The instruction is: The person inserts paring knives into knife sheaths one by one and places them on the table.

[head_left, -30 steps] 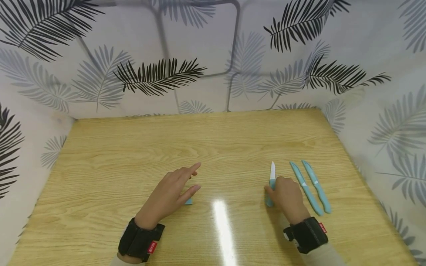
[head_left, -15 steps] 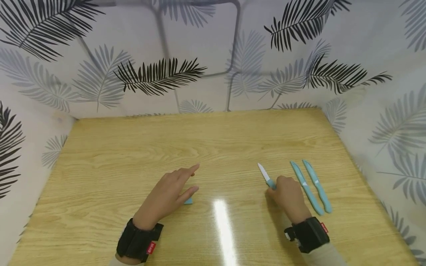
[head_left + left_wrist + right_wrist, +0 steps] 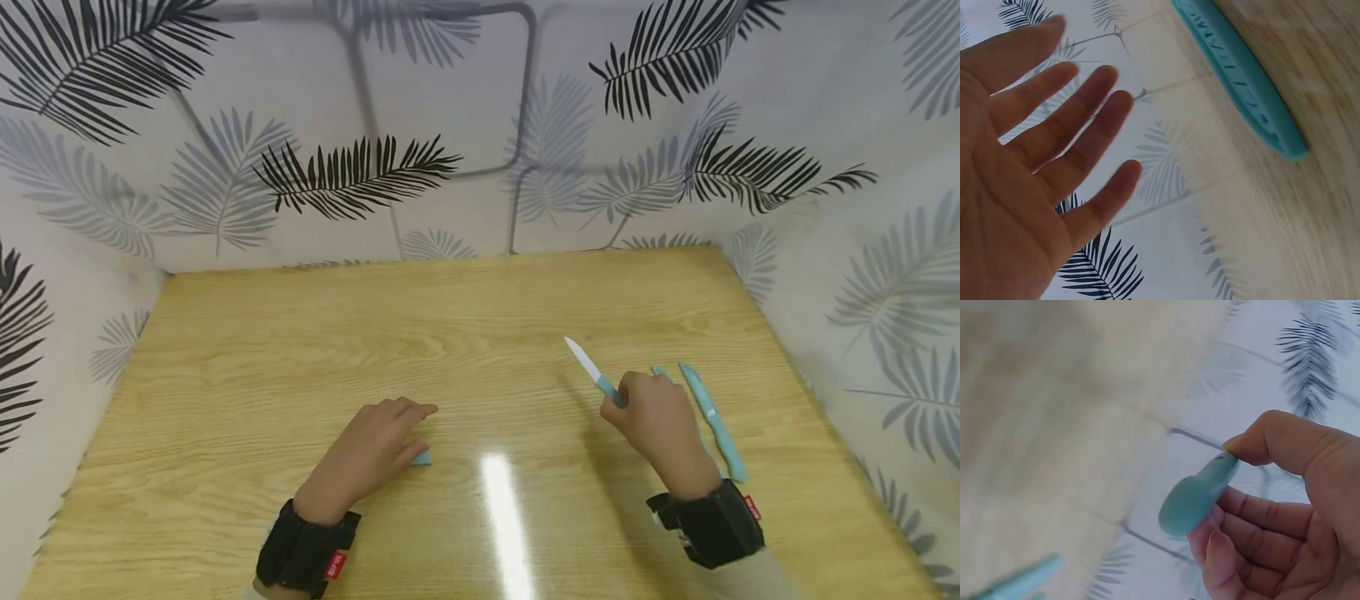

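My right hand (image 3: 660,429) grips a paring knife (image 3: 583,360) by its teal handle. The white blade points up and to the left, over the table. In the right wrist view the rounded butt of the handle (image 3: 1188,506) shows between thumb and curled fingers. My left hand (image 3: 367,454) hovers with its fingers loosely spread and nothing in them. Beneath it lies a teal blade sheath (image 3: 1247,81) with raised lettering, mostly covered by the hand in the head view. Two teal knives lie right of the right hand: one knife (image 3: 708,408) in plain sight, the other largely hidden behind the hand.
The wood-grain table (image 3: 337,333) carries a bright strip of reflected light in its front middle. Leaf-patterned cloth (image 3: 465,208) hangs along the back and both sides.
The right hand has turned the knife from pointing straight away to pointing left, then raised it. The left hand has drawn back slightly toward the body.
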`<action>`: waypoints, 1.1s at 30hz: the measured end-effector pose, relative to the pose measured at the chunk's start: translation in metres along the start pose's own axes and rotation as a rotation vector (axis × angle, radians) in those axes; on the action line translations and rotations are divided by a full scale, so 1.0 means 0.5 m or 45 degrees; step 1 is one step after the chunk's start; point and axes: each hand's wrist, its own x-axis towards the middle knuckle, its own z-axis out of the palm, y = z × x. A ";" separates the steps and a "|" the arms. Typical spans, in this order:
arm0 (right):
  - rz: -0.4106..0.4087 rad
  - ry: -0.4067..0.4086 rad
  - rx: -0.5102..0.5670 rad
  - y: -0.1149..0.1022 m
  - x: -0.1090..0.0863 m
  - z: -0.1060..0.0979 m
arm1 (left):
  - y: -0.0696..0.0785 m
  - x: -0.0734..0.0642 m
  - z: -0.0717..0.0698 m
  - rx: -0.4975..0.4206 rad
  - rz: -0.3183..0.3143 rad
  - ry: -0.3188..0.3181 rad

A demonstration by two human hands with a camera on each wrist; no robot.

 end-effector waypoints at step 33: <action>-0.133 0.160 0.032 -0.069 -0.021 -0.060 | -0.019 -0.030 0.013 -0.025 -0.245 -0.250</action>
